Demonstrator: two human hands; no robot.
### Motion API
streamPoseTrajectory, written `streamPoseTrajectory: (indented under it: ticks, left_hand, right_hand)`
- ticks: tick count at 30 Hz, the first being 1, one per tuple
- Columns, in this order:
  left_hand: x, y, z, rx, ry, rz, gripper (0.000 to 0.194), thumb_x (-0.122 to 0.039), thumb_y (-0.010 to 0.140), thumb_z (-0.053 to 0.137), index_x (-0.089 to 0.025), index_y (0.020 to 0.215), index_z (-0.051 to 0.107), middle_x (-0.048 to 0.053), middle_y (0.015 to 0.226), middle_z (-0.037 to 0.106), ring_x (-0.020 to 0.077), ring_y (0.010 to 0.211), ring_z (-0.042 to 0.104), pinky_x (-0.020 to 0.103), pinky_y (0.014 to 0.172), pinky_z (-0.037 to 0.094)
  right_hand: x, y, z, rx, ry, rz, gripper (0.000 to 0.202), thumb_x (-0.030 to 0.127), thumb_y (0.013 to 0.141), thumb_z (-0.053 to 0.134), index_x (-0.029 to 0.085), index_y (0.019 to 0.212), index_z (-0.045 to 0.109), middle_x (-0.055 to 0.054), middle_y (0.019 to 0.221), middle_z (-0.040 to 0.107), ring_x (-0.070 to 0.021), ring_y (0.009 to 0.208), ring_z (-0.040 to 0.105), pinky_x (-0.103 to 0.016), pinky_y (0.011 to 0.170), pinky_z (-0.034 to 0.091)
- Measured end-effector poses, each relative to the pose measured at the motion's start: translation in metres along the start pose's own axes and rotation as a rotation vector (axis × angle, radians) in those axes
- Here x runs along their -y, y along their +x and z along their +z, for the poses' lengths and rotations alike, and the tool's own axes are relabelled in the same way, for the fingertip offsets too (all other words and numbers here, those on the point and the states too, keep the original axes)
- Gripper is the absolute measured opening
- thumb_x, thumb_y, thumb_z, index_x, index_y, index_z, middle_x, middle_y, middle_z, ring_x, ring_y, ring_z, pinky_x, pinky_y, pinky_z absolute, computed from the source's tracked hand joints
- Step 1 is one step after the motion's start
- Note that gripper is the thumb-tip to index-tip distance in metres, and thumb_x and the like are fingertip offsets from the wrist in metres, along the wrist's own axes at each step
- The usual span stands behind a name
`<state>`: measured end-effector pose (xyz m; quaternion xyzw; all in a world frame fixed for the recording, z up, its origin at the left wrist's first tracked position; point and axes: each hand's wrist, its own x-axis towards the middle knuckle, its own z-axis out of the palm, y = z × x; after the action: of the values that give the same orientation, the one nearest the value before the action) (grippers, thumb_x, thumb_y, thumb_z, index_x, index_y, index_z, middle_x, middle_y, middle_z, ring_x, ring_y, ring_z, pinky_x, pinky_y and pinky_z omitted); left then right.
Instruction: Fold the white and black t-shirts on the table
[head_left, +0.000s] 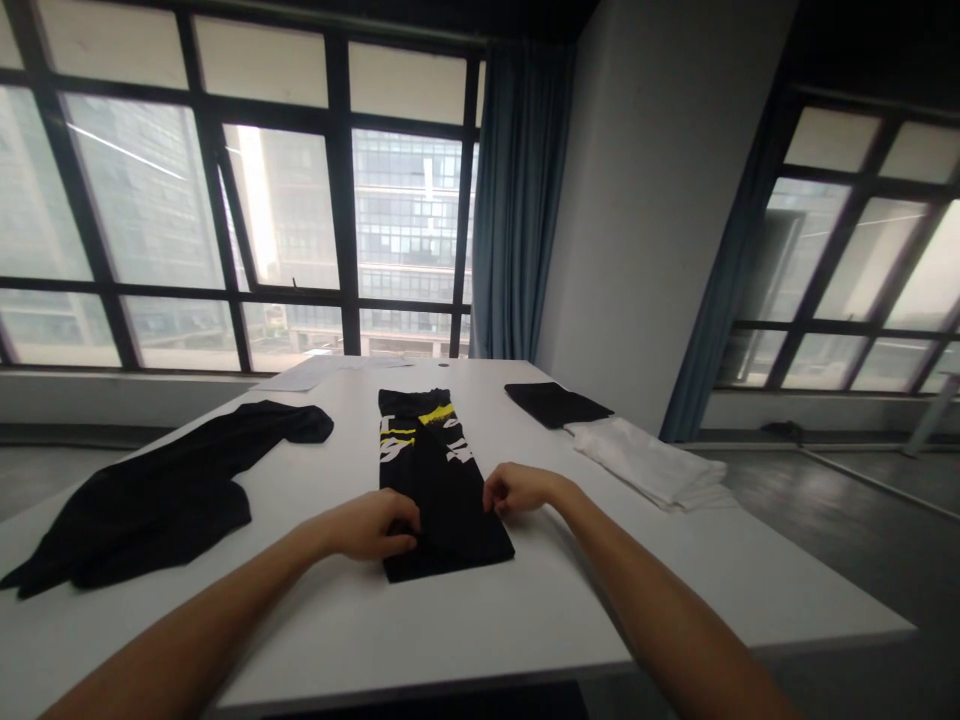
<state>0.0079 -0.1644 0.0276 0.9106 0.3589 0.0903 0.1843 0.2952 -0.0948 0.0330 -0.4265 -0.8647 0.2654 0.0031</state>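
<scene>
A black shirt [450,500] with yellow and white print at its far end lies folded into a long strip on the white table. My left hand [379,524] is at its near left side, fingers curled and closed on the cloth. At the strip's right edge, my right hand [521,488] pinches the fabric between thumb and fingers. Both fingertips are partly hidden. The strip lies flat, its near end straight and its layers overlapping along the middle.
A loose black garment [180,495] is spread at the left of the white table [450,640]. On the right lie a folded black garment [556,404] and folded white garments [649,462]. Papers [300,376] rest near the far edge. A blue curtain [514,200] hangs behind.
</scene>
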Motion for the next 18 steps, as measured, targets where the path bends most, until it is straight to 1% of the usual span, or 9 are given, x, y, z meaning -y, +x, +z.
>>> streamPoseTrajectory:
  ticks: [2, 4, 6, 7, 9, 11, 14, 16, 18]
  left_hand:
    - [0.004, -0.003, -0.006, 0.011, -0.061, -0.032, 0.012, -0.027, 0.08, 0.06, -0.02, 0.085, 0.069, -0.001, 0.071, 0.062, 0.014, 0.062, 0.054, 0.024, 0.055, 0.04]
    - [0.007, -0.006, -0.011, 0.002, -0.081, -0.056, 0.01, -0.028, 0.079, 0.062, -0.019, 0.081, 0.066, -0.002, 0.066, 0.057, 0.0132, 0.059, 0.052, 0.024, 0.054, 0.039]
    - [0.009, -0.006, -0.013, -0.022, -0.069, -0.028, 0.01, -0.03, 0.079, 0.063, -0.019, 0.078, 0.063, -0.002, 0.066, 0.056, 0.0129, 0.06, 0.051, 0.024, 0.055, 0.039]
    - [0.008, -0.005, -0.012, -0.041, -0.053, -0.005, 0.012, -0.031, 0.079, 0.064, -0.019, 0.077, 0.062, -0.002, 0.068, 0.056, 0.0129, 0.062, 0.051, 0.024, 0.057, 0.04]
    - [0.006, -0.002, -0.008, -0.083, -0.013, 0.03, 0.016, -0.035, 0.081, 0.064, -0.019, 0.079, 0.062, 0.0, 0.076, 0.059, 0.0138, 0.067, 0.053, 0.025, 0.061, 0.042]
    - [0.003, 0.002, -0.003, -0.105, 0.026, 0.038, 0.021, -0.04, 0.083, 0.064, -0.021, 0.089, 0.066, 0.002, 0.087, 0.062, 0.0161, 0.075, 0.057, 0.026, 0.067, 0.044]
    - [0.0, 0.006, 0.005, -0.08, 0.076, 0.021, 0.041, -0.047, 0.078, 0.07, -0.023, 0.111, 0.067, 0.006, 0.102, 0.064, 0.0216, 0.089, 0.06, 0.03, 0.075, 0.046]
    - [-0.001, 0.008, 0.008, -0.057, 0.115, 0.007, 0.05, -0.049, 0.075, 0.073, -0.024, 0.118, 0.066, 0.007, 0.108, 0.064, 0.0244, 0.094, 0.061, 0.032, 0.079, 0.047]
    - [-0.002, 0.008, 0.01, -0.034, 0.138, 0.021, 0.041, -0.045, 0.079, 0.07, -0.025, 0.115, 0.068, 0.007, 0.108, 0.065, 0.0245, 0.094, 0.062, 0.033, 0.08, 0.047]
  right_hand:
    - [0.002, -0.006, -0.004, 0.016, 0.0, 0.019, 0.026, 0.004, 0.069, 0.061, 0.017, 0.085, 0.076, 0.003, 0.067, 0.064, -0.0117, 0.065, 0.057, -0.022, 0.064, 0.044]
    - [0.006, -0.009, -0.006, -0.03, -0.02, -0.007, 0.022, 0.007, 0.072, 0.061, 0.017, 0.085, 0.076, 0.001, 0.073, 0.067, -0.0123, 0.068, 0.058, -0.023, 0.066, 0.044]
    - [0.011, -0.01, -0.005, -0.108, -0.025, -0.081, 0.016, 0.016, 0.077, 0.065, 0.017, 0.088, 0.076, -0.001, 0.08, 0.068, -0.0128, 0.071, 0.058, -0.023, 0.066, 0.044]
    - [0.014, -0.01, -0.003, -0.131, -0.014, -0.122, 0.016, 0.023, 0.078, 0.068, 0.016, 0.091, 0.075, -0.001, 0.08, 0.068, -0.0127, 0.071, 0.057, -0.023, 0.065, 0.044]
    - [0.021, -0.007, 0.002, -0.12, 0.02, -0.181, 0.031, 0.039, 0.077, 0.073, 0.015, 0.097, 0.074, 0.0, 0.077, 0.065, -0.0118, 0.067, 0.056, -0.022, 0.061, 0.042]
    - [0.029, -0.005, 0.009, -0.076, 0.036, -0.199, 0.052, 0.051, 0.069, 0.079, 0.016, 0.106, 0.071, 0.002, 0.075, 0.062, -0.0107, 0.063, 0.054, -0.021, 0.057, 0.041]
    - [0.041, -0.003, 0.018, -0.035, 0.01, -0.197, 0.079, 0.054, 0.058, 0.085, 0.019, 0.125, 0.062, 0.004, 0.076, 0.062, -0.0108, 0.062, 0.055, -0.021, 0.056, 0.04]
    - [0.047, -0.003, 0.023, -0.028, -0.042, -0.203, 0.084, 0.051, 0.057, 0.087, 0.02, 0.13, 0.059, 0.004, 0.077, 0.061, -0.0112, 0.062, 0.055, -0.021, 0.056, 0.039]
    - [0.05, -0.001, 0.027, -0.033, -0.104, -0.231, 0.07, 0.046, 0.063, 0.085, 0.02, 0.125, 0.063, 0.004, 0.075, 0.06, -0.0104, 0.061, 0.053, -0.021, 0.055, 0.037]
